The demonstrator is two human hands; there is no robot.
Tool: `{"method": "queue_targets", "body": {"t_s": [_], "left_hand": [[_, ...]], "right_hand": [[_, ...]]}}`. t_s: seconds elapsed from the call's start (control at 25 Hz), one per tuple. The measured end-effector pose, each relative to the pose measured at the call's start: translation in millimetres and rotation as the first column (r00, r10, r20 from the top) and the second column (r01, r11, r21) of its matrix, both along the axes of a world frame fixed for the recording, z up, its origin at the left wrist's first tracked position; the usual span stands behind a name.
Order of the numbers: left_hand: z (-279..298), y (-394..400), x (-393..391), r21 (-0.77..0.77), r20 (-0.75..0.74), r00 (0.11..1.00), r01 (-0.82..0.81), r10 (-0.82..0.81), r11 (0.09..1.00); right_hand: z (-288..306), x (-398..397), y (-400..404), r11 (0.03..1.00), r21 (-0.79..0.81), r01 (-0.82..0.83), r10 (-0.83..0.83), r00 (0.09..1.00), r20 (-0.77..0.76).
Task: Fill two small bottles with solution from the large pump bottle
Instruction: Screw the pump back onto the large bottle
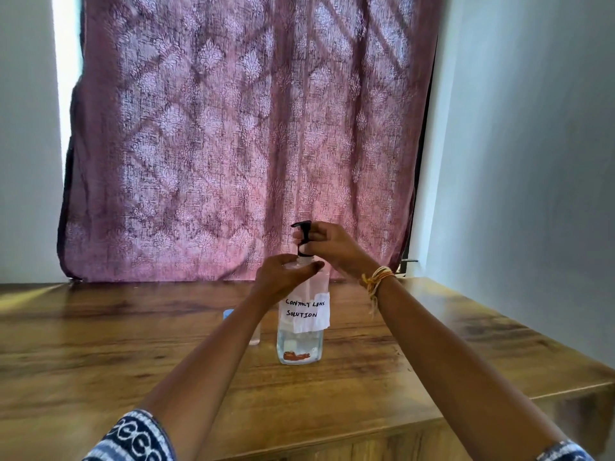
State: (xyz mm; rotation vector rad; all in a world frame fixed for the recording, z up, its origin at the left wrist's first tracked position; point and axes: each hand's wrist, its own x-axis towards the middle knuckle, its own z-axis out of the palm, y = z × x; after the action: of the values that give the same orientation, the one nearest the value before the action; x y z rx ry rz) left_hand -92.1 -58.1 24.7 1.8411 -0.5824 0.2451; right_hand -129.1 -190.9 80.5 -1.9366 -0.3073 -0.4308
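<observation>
Pump bottle (300,341) stands mid-worktop (100,344), toward the back edge. Left hand (287,273) wraps its shoulder, right hand (327,242) pinches the pump neck — looks like unscrewing. One small bottle (255,334) just left, half hidden. Next: lift pump clear, keep bottle upright.

The clear plastic pump bottle (299,344) is wearing a matt paper label (307,311); the wooden desk (100,344) is gleaming glossily; the curtain (233,128) is hanging as woven cloth.
</observation>
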Motion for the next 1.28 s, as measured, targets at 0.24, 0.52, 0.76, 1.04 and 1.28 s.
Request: {"method": "queue_targets", "body": {"t_s": [0.24, 0.52, 0.76, 1.04, 1.28], "left_hand": [[-2.2, 2.0, -7.5, -0.053, -0.056, 0.99, 0.13, -0.133, 0.99], [-1.1, 2.6, -17.3, -0.149, -0.099, 0.978, 0.167, -0.183, 0.975], [-4.7, 1.7, -19.6, -0.176, -0.09, 0.972, 0.2, -0.218, 0.964], [-2.1, 0.9, -22.8, -0.197, -0.078, 0.975, 0.192, -0.21, 0.962], [-1.8, -0.3, -22.0, -0.221, -0.093, 0.972, 0.192, -0.217, 0.956]], "right_hand": [[1.3, -6.9, 1.3, 0.946, -0.191, 0.264, -0.242, 0.961, 0.132], [-3.4, -13.4, -1.3, 0.981, 0.183, -0.069, 0.085, 0.993, -0.077], [-14.9, -5.4, 10.9, 0.962, -0.021, 0.273, -0.272, 0.961, 0.039], [-8.9, -13.2, -5.2, 0.952, 0.288, -0.105, 0.121, 0.992, -0.038], [-9.7, -11.8, 3.2, 0.994, 0.052, 0.095, -0.096, 0.995, 0.022]]}}
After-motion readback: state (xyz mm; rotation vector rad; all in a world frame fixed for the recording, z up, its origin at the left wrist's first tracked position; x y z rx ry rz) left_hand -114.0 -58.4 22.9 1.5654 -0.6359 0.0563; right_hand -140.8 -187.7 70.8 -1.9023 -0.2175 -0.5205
